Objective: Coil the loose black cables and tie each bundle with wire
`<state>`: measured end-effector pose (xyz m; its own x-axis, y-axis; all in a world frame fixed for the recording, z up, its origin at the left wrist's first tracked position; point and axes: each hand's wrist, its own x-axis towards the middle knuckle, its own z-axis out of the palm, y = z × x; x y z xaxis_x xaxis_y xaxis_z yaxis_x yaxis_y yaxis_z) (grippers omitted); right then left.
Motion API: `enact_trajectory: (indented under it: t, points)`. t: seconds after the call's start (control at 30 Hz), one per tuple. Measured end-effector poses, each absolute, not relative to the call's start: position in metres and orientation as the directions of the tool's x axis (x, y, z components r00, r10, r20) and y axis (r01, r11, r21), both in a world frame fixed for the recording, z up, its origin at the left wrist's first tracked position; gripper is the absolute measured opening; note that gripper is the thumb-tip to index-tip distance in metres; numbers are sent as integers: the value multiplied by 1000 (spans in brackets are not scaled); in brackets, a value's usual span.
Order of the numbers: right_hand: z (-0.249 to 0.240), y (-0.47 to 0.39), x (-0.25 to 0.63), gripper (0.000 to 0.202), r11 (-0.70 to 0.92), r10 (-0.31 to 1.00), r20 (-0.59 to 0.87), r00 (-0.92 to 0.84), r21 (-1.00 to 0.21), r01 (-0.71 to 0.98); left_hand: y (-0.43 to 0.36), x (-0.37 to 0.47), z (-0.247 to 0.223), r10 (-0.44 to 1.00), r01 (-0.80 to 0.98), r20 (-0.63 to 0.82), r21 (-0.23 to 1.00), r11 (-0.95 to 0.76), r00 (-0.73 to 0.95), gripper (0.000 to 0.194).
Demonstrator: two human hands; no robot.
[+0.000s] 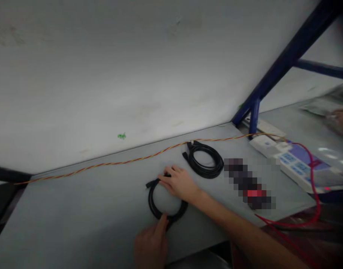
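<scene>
A coiled black cable [151, 201] lies on the grey table [104, 209], its connector end sticking out at the upper left of the loop. My right hand [179, 182] is closed on the upper part of this coil. At the coil's lower edge, my left hand [153, 241] grips the cable between thumb and fingers. A second coiled black cable [206, 172] rests behind and to the right, touched by neither hand; its connectors point to the upper left.
A twisted red-yellow wire [126, 161] runs along the back. On the right are a white power strip [293, 170], a red cable [315, 194], a pixelated object [247, 183] and a blue frame [272, 78]. Another person's hand [342, 117] shows at the far right.
</scene>
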<state>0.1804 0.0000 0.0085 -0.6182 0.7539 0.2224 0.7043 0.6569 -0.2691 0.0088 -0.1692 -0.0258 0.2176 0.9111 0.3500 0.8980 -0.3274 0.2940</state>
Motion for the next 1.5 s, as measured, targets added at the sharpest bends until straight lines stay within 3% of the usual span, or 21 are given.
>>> enact_trajectory:
  t: [0.2, 0.3, 0.4, 0.5, 0.57, 0.7, 0.8, 0.87, 0.97, 1.07, 1.13, 1.2, 1.33, 1.5]
  points:
    - [5, -2, 171, 23, 618, 786, 232, -573, -285, 733, -177, 9, -33, 905, 912, 413, 323, -252, 104, 31]
    - [-2, -1, 170, 22, 606, 795, 230, -561, -288, 741, -172, 4, -30, 878, 941, 475, 268, -207, 58, 28]
    - [-5, 6, 175, 25, 524, 851, 179, -493, -277, 805, -161, -4, -21, 852, 965, 523, 210, -156, 24, 25]
    - [-2, 19, 186, 32, 401, 916, 153, -372, -265, 877, -157, -5, -13, 853, 961, 520, 255, -110, -40, 28]
    - [1, 24, 192, 33, 338, 940, 143, -310, -260, 904, -162, -1, -12, 891, 947, 447, 314, -71, -82, 29]
    - [2, 16, 192, 31, 242, 970, 95, -225, -248, 938, -173, 14, -17, 982, 906, 163, 422, 21, -98, 35]
    - [-2, -1, 186, 32, 181, 983, 60, -171, -239, 954, -162, 23, -12, 987, 888, 4, 436, 144, -162, 42]
    - [-6, -10, 184, 30, 127, 991, 66, -112, -298, 946, -147, 24, -4, 967, 854, -54, 459, 246, -250, 44]
    - [-13, -18, 184, 27, 59, 995, 101, -15, -445, 893, -122, 19, 9, 919, 668, -152, 646, 371, -363, 42]
    - [-19, -19, 185, 24, 55, 990, 137, 22, -535, 843, -104, 9, 17, 827, 225, -373, 840, 493, -420, 37]
    - [-22, -18, 185, 24, 63, 986, 160, 39, -584, 810, -95, 4, 19, 758, -69, -504, 848, 526, -413, 29]
    - [-25, -17, 185, 25, 72, 982, 181, 54, -621, 781, -89, 4, 18, 714, -253, -575, 818, 516, -400, 21]
    - [-26, -15, 190, 28, 88, 972, 218, 88, -686, 722, -84, 10, 18, 727, -370, -576, 811, 453, -373, 29]
    - [-7, -18, 209, 34, 100, 943, 286, 171, -733, 672, -89, 24, 30, 836, -290, -451, 883, 368, -312, 47]
